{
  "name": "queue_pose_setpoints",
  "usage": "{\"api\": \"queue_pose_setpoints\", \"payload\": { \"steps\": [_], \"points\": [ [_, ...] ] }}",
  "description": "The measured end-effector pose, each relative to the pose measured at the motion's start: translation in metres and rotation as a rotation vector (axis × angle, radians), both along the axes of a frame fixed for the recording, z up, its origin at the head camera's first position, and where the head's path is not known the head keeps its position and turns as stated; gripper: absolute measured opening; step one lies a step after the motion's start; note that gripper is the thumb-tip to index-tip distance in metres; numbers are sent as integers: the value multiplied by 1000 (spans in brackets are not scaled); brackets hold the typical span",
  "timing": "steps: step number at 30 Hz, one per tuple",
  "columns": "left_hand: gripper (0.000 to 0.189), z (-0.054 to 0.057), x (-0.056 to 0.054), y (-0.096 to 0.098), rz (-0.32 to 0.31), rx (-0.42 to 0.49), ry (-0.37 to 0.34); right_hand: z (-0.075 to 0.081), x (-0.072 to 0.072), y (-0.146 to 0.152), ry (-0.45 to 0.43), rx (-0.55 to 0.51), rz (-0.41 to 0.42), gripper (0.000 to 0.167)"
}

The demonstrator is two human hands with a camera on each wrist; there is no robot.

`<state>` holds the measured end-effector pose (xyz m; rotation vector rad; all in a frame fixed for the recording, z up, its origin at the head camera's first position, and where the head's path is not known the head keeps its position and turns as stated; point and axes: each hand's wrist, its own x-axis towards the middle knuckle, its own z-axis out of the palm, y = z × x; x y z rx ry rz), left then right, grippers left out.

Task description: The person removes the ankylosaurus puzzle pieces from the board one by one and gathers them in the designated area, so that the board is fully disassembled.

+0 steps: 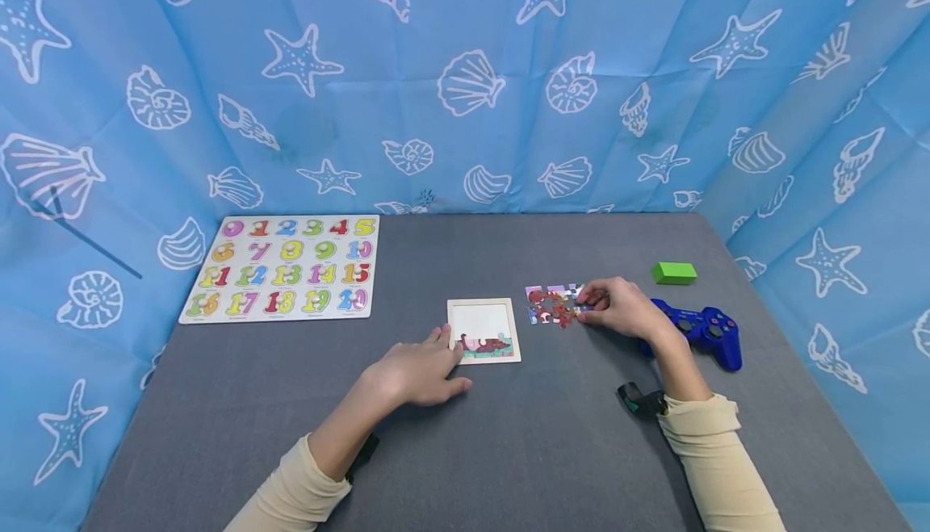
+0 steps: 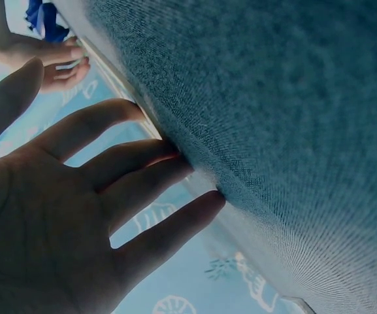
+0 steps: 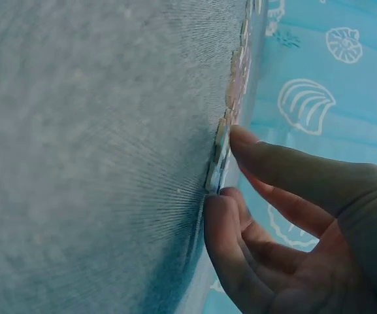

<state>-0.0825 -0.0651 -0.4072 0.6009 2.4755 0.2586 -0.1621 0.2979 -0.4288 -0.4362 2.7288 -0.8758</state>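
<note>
A small square wooden puzzle frame [image 1: 483,311] lies mid-table, its lower strip filled with picture pieces [image 1: 485,345]. My left hand [image 1: 424,368] rests at its left edge with spread, straight fingers, the fingertips [image 2: 168,149] right at the frame's side. To the right, several loose jigsaw pieces [image 1: 546,306] lie grouped on the cloth. At the right side of that group, my right hand [image 1: 617,307] pinches a jigsaw piece [image 3: 220,157] between thumb and fingers, low at the table. The fingers hide part of this piece in the head view.
A white number puzzle board [image 1: 349,309] lies at the back left. Beyond my right hand are a green block [image 1: 674,273] and a blue game controller [image 1: 715,337], the latter partly behind my wrist. A blue shell-patterned curtain [image 1: 407,112] borders the grey table [image 1: 567,451].
</note>
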Motion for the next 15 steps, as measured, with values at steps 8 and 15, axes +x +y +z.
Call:
{"api": "queue_pose_setpoints", "payload": {
  "steps": [8,15],
  "points": [
    [70,0,0,0,3,3,-1,1,3,-6,-13,-69,4,17],
    [70,0,-1,0,0,-4,-5,1,6,-21,-29,-193,81,17]
  ]
}}
